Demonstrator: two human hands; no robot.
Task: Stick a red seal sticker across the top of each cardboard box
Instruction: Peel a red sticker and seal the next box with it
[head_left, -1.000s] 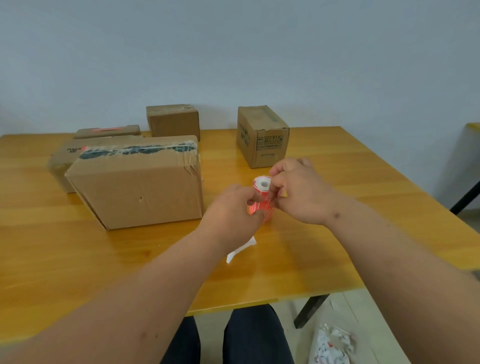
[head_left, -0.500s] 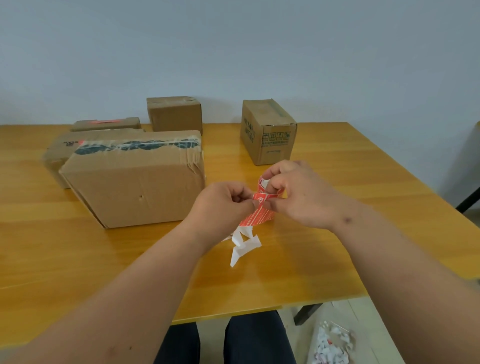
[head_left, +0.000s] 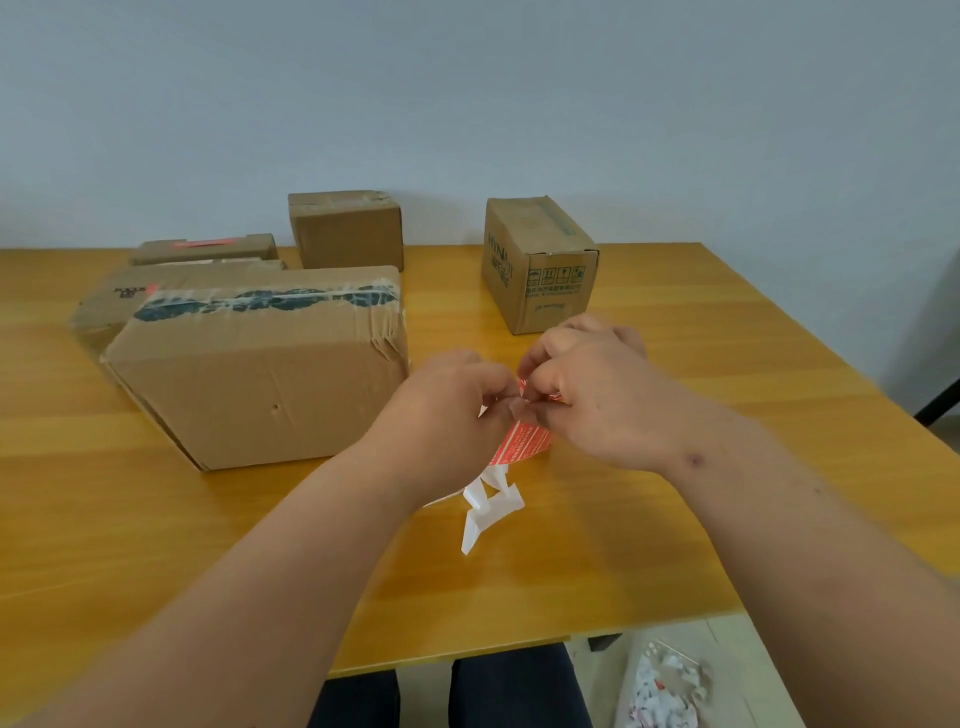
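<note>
Above the middle of the wooden table (head_left: 675, 519) my left hand (head_left: 447, 415) and my right hand (head_left: 592, 395) meet, both pinching a roll of red seal stickers (head_left: 522, 444). A white backing strip (head_left: 488, 514) dangles from the roll down to the table. The big cardboard box (head_left: 260, 374) with dark tape on top lies just left of my hands. A small printed box (head_left: 540, 265) stands behind my hands. Another small box (head_left: 345, 228) stands at the back. At the far left, two flat boxes (head_left: 202, 249) each show a red patch on top.
The table's front edge runs just above my knees. A bag of white paper scraps (head_left: 665, 686) lies on the floor at the lower right. A dark table leg (head_left: 940, 400) shows at the right edge. A plain wall rises behind the table.
My hands lowered slightly and closed tighter together on the roll. More red sticker strip and white backing now hang below them. The view has shifted a little.
</note>
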